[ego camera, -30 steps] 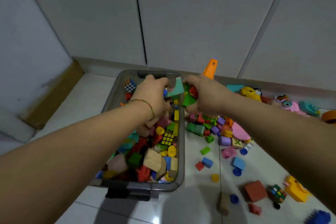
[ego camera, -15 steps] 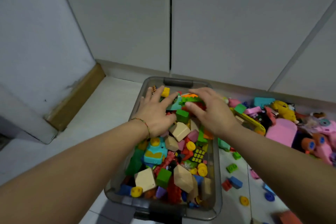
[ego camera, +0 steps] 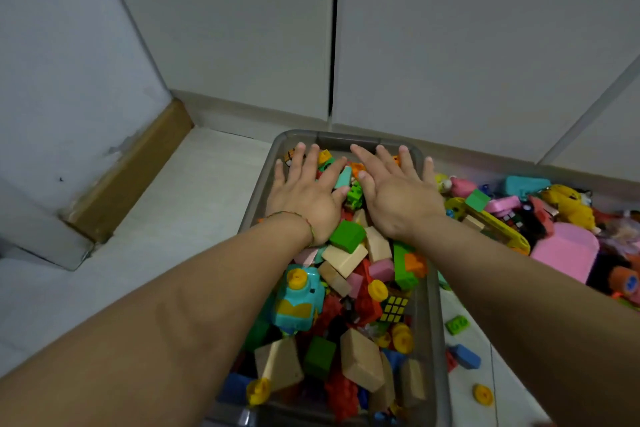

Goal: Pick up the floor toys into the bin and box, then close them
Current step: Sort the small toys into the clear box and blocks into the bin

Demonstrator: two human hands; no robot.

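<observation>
Both hands lie flat with fingers spread wide, holding nothing: the left hand (ego camera: 304, 194) and the right hand (ego camera: 398, 198) press side by side on the toys (ego camera: 346, 255) heaped at the far end of the one grey bin (ego camera: 434, 322). A thin bracelet (ego camera: 301, 218) circles the left wrist. The open-topped bin stands on the floor (ego camera: 180, 218), its long axis running from the person toward the floor's far edge under the white doors (ego camera: 450, 45). Among its blocks show one teal toy (ego camera: 299, 298) and one puzzle cube (ego camera: 394, 308). Just beside its right wall lie one green brick (ego camera: 457, 324), one blue brick (ego camera: 465, 355) and one yellow disc (ego camera: 483, 393). Farther right, a jumbled pile (ego camera: 564, 253) is too tangled to count.
</observation>
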